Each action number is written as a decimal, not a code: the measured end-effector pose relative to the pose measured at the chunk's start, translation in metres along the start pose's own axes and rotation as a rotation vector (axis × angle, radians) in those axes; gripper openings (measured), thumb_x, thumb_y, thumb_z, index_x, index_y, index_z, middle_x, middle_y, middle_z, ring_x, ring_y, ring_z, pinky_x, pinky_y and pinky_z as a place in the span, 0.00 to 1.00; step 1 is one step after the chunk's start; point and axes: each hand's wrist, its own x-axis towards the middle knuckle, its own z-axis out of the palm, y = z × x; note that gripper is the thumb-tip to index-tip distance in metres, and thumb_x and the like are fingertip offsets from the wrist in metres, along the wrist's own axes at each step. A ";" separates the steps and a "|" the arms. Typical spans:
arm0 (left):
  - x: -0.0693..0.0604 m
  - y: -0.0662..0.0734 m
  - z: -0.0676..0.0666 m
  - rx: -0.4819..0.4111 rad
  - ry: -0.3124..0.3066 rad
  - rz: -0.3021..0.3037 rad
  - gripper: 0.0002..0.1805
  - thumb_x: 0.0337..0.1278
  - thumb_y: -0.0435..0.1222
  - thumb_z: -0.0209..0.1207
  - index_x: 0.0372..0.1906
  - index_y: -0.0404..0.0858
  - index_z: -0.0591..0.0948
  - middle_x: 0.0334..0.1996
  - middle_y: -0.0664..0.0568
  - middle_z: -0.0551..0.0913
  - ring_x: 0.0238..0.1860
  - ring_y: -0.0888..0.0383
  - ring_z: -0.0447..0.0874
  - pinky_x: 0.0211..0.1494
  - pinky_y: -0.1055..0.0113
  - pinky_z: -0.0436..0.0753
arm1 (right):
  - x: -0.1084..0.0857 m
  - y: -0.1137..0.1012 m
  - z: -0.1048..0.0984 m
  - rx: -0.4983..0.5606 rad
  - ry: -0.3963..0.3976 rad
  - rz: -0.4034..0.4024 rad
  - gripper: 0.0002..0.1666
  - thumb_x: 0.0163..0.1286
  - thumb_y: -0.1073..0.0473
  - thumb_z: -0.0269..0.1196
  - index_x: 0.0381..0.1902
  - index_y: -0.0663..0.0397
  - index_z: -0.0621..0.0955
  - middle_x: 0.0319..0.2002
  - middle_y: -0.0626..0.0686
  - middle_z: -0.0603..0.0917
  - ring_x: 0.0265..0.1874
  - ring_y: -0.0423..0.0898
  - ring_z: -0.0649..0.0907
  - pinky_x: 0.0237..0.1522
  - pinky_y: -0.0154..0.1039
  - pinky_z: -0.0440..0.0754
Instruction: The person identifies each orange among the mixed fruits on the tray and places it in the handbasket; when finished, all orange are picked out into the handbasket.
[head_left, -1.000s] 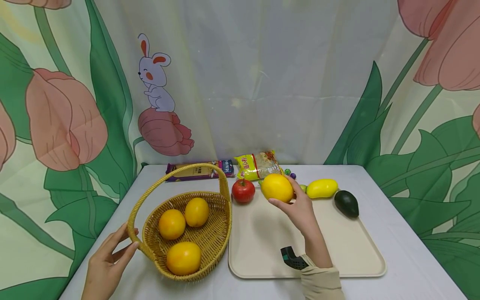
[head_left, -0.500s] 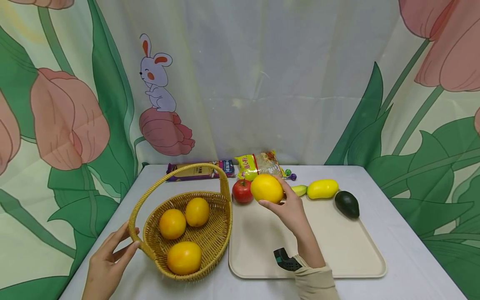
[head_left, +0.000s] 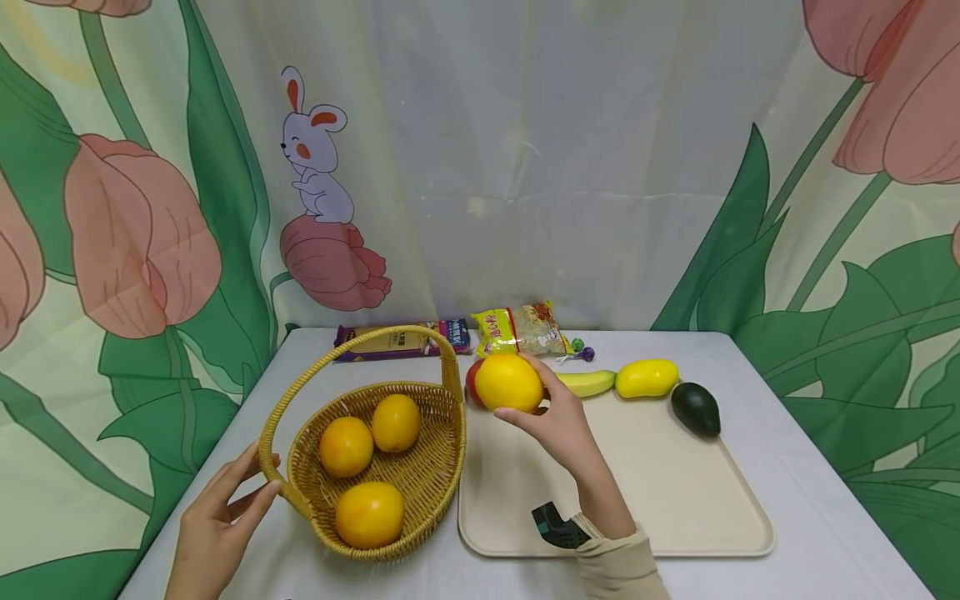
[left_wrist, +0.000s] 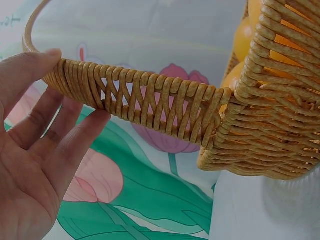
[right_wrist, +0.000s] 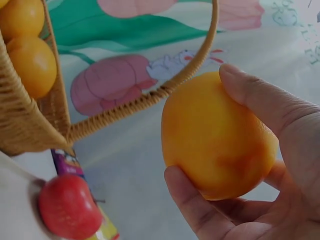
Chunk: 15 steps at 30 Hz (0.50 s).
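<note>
My left hand (head_left: 220, 521) holds the side of the wicker basket's handle (left_wrist: 150, 102), thumb on one edge and fingers on the other in the left wrist view. The tilted-looking basket (head_left: 431, 492) has three yellow-orange fruits (head_left: 370, 515) in it. My right hand (head_left: 551, 417) grips a rounded yellow-orange fruit (right_wrist: 215, 135) between thumb and fingers. That fruit is held up over the back left of the beige tray (head_left: 555, 517), right of the basket. In the head view it partly hides a red apple (right_wrist: 70, 206).
Along the tray's back lie a banana (head_left: 588, 383), a yellow mango-shaped fruit (head_left: 647, 378) and a dark green avocado (head_left: 696, 409). Behind stand a purple snack pack (head_left: 405, 337), a yellow snack bag (head_left: 521, 331) and small lollipops (head_left: 582, 350). A printed curtain (head_left: 525, 167) closes off the back.
My right hand has carried the yellow-orange fruit leftward toward the basket, now covering much of the apple and exposing the banana. The left hand and basket stay put.
</note>
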 end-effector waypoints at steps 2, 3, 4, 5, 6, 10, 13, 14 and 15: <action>0.000 0.000 0.000 -0.003 -0.001 -0.002 0.34 0.50 0.24 0.64 0.64 0.45 0.73 0.42 0.81 0.73 0.46 0.88 0.71 0.38 0.92 0.78 | -0.001 -0.002 0.004 0.006 -0.010 -0.010 0.49 0.50 0.48 0.74 0.68 0.34 0.65 0.64 0.52 0.70 0.51 0.52 0.77 0.48 0.43 0.86; 0.000 0.001 0.000 -0.003 0.000 -0.003 0.34 0.49 0.24 0.64 0.64 0.45 0.73 0.42 0.81 0.73 0.45 0.88 0.71 0.38 0.92 0.78 | -0.001 -0.003 0.006 0.011 -0.016 -0.020 0.49 0.49 0.48 0.74 0.68 0.35 0.65 0.64 0.52 0.70 0.51 0.52 0.77 0.47 0.43 0.86; 0.000 0.001 0.000 -0.003 0.001 -0.003 0.34 0.49 0.24 0.64 0.64 0.45 0.73 0.41 0.81 0.73 0.45 0.88 0.71 0.38 0.92 0.78 | -0.001 -0.004 0.008 0.018 -0.023 -0.027 0.49 0.49 0.48 0.74 0.68 0.35 0.65 0.64 0.53 0.71 0.50 0.53 0.78 0.45 0.42 0.87; 0.001 0.001 0.000 -0.002 0.002 -0.004 0.34 0.49 0.24 0.64 0.64 0.45 0.73 0.41 0.81 0.73 0.45 0.88 0.71 0.38 0.92 0.78 | -0.001 -0.005 0.010 0.025 -0.032 -0.034 0.49 0.49 0.49 0.75 0.68 0.35 0.66 0.63 0.53 0.71 0.50 0.53 0.78 0.44 0.42 0.87; 0.001 0.001 0.000 -0.001 0.002 -0.006 0.34 0.49 0.24 0.64 0.64 0.45 0.73 0.41 0.81 0.73 0.45 0.88 0.71 0.38 0.92 0.78 | -0.001 -0.005 0.012 0.033 -0.040 -0.039 0.48 0.49 0.49 0.75 0.67 0.35 0.66 0.62 0.53 0.72 0.49 0.53 0.78 0.43 0.41 0.87; 0.001 0.000 0.001 0.009 -0.003 -0.013 0.33 0.50 0.25 0.64 0.64 0.46 0.72 0.42 0.81 0.73 0.46 0.88 0.70 0.38 0.92 0.78 | 0.000 -0.006 0.020 0.058 -0.075 -0.044 0.47 0.48 0.49 0.75 0.66 0.30 0.67 0.61 0.50 0.72 0.48 0.52 0.78 0.43 0.40 0.86; 0.001 -0.001 0.001 0.010 -0.009 -0.016 0.33 0.51 0.26 0.64 0.64 0.47 0.72 0.42 0.81 0.73 0.46 0.88 0.70 0.38 0.92 0.78 | 0.000 -0.006 0.024 0.071 -0.090 -0.052 0.46 0.48 0.49 0.75 0.65 0.27 0.67 0.61 0.48 0.73 0.50 0.51 0.77 0.46 0.41 0.86; 0.001 -0.002 0.001 0.009 -0.011 -0.017 0.34 0.51 0.26 0.64 0.65 0.47 0.72 0.42 0.81 0.73 0.46 0.88 0.70 0.38 0.92 0.78 | 0.000 -0.006 0.025 0.074 -0.094 -0.056 0.46 0.48 0.49 0.75 0.64 0.27 0.68 0.61 0.48 0.73 0.51 0.50 0.77 0.46 0.42 0.86; 0.001 -0.002 0.001 0.008 -0.011 -0.016 0.34 0.51 0.26 0.64 0.65 0.47 0.72 0.42 0.81 0.73 0.46 0.88 0.70 0.38 0.92 0.78 | 0.001 -0.007 0.026 0.081 -0.097 -0.061 0.46 0.48 0.50 0.75 0.64 0.27 0.68 0.61 0.48 0.73 0.51 0.50 0.76 0.47 0.42 0.86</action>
